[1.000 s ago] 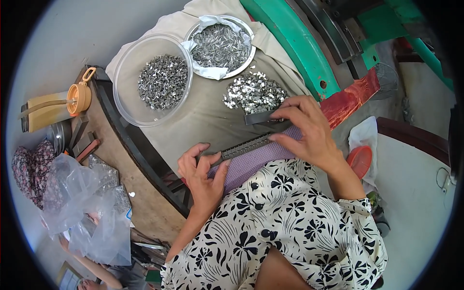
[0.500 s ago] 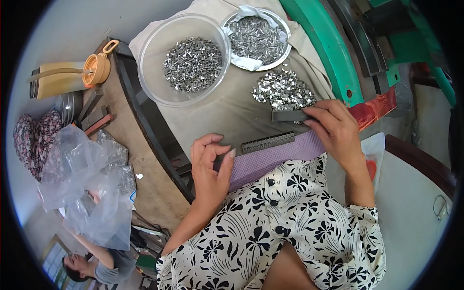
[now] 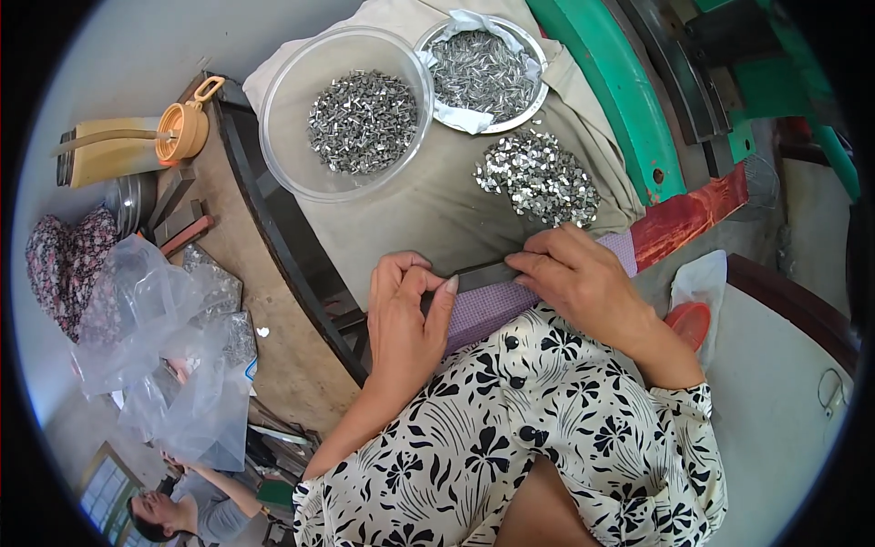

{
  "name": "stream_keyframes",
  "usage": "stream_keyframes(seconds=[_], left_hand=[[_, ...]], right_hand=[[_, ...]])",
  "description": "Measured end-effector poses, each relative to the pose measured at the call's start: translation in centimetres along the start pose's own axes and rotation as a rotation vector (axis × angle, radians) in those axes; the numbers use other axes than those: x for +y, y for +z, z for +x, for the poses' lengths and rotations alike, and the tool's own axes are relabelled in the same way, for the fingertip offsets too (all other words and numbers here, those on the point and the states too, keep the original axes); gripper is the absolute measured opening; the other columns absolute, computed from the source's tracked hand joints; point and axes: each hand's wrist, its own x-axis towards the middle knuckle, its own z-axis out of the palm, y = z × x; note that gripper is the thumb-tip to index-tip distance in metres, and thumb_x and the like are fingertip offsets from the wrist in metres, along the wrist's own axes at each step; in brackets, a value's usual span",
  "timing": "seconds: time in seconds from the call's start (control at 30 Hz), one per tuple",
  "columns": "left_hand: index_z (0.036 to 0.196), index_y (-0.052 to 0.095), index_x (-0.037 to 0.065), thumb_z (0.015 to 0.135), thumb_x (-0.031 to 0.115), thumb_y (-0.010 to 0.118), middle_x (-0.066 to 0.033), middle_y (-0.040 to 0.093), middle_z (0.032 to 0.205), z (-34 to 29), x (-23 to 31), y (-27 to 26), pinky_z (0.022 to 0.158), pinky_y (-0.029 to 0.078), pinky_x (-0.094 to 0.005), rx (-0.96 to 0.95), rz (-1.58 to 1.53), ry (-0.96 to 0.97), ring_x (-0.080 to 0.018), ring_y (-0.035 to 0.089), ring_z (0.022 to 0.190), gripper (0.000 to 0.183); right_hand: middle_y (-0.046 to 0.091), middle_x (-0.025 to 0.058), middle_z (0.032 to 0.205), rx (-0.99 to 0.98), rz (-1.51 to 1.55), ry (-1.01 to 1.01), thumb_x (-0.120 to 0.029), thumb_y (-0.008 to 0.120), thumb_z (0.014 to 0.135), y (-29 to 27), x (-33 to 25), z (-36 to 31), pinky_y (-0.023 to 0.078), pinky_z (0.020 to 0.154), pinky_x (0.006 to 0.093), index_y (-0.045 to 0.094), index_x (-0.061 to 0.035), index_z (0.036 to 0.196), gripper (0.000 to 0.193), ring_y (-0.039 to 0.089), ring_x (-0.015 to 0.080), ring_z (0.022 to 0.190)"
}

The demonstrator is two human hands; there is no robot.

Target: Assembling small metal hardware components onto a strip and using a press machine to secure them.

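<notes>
A dark grey metal bar (image 3: 483,276) lies level in front of me, over the purple checked cloth (image 3: 488,305). My right hand (image 3: 583,283) pinches its right end between thumb and fingers. At the left end, the thumb and curled fingers of my left hand (image 3: 401,314) close on it. The slotted metal strip seen earlier is hidden, and I cannot tell whether it sits under the bar. Just beyond my right hand lies a loose heap of small shiny metal pieces (image 3: 538,178) on the beige cloth (image 3: 428,214).
A clear plastic tub (image 3: 273,150) of short metal bits and a metal bowl (image 3: 544,91) of thin metal pins stand farther back. Green machinery (image 3: 611,91) rises at right. On the left, a wooden table (image 3: 301,337) holds plastic bags (image 3: 200,365) and an orange-lidded bottle (image 3: 182,128). Another person (image 3: 191,510) is at lower left.
My right hand has brought the metal bar left and nearer, from beside the heap to where the slotted strip lay. My left hand has closed on its left end.
</notes>
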Motion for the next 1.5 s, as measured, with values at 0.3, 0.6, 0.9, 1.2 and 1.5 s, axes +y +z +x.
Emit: stream_keyframes(seconds=[0.3, 0.6, 0.9, 1.2, 1.5], left_hand=[[0.082, 0.067, 0.002, 0.082, 0.013, 0.075, -0.0105, 0.055, 0.106, 0.1, 0.4, 0.1, 0.087, 0.038, -0.0386, -0.037, 0.083, 0.003, -0.0287, 0.052, 0.100, 0.014], [0.089, 0.069, 0.003, 0.077, 0.010, 0.078, -0.0098, 0.055, 0.106, 0.1, 0.2, -0.3, 0.084, 0.041, -0.0378, -0.063, 0.076, 0.023, -0.0280, 0.053, 0.097, 0.016], [0.103, 0.072, 0.008, 0.071, 0.005, 0.076, -0.0051, 0.064, 0.103, 0.8, 0.2, -0.8, 0.077, 0.044, -0.0381, -0.099, 0.171, 0.369, -0.0251, 0.060, 0.090, 0.032], [0.093, 0.067, 0.008, 0.076, 0.010, 0.071, -0.0040, 0.057, 0.087, 13.7, 13.8, 2.8, 0.071, 0.045, -0.0367, -0.059, 0.071, 1.077, -0.0248, 0.057, 0.081, 0.018], [0.086, 0.068, 0.008, 0.073, 0.008, 0.072, -0.0037, 0.059, 0.088, 21.6, 21.1, 7.8, 0.074, 0.053, -0.0379, -0.087, 0.420, 1.384, -0.0238, 0.061, 0.088, 0.014]], right_hand=[[0.063, 0.0081, 0.095, -0.008, 0.049, 0.066, -0.005, 0.080, 0.072, -0.1, 0.2, -0.9, 0.053, 0.069, 0.0340, 0.073, -0.0035, 0.103, 0.032, 0.063, 0.0250, 0.084], [0.066, 0.0068, 0.095, 0.222, 0.010, 0.168, -0.010, 0.084, 0.070, 1.2, 1.1, -3.0, 0.052, 0.067, 0.0329, 0.077, -0.0062, 0.100, 0.031, 0.063, 0.0226, 0.081], [0.065, 0.0074, 0.091, 0.220, -0.046, 0.017, -0.013, 0.082, 0.071, 0.4, 1.7, -4.4, 0.051, 0.066, 0.0350, 0.073, -0.0057, 0.103, 0.033, 0.063, 0.0245, 0.078], [0.067, 0.0095, 0.092, 0.703, -0.407, 0.227, -0.006, 0.083, 0.072, -11.1, 2.0, -6.7, 0.051, 0.056, 0.0290, 0.075, -0.0052, 0.098, 0.027, 0.065, 0.0175, 0.070], [0.066, 0.0095, 0.086, 0.864, -0.333, 0.360, -0.002, 0.079, 0.079, -13.2, 6.2, -6.7, 0.051, 0.058, 0.0263, 0.073, 0.0008, 0.098, 0.021, 0.065, 0.0145, 0.069]])
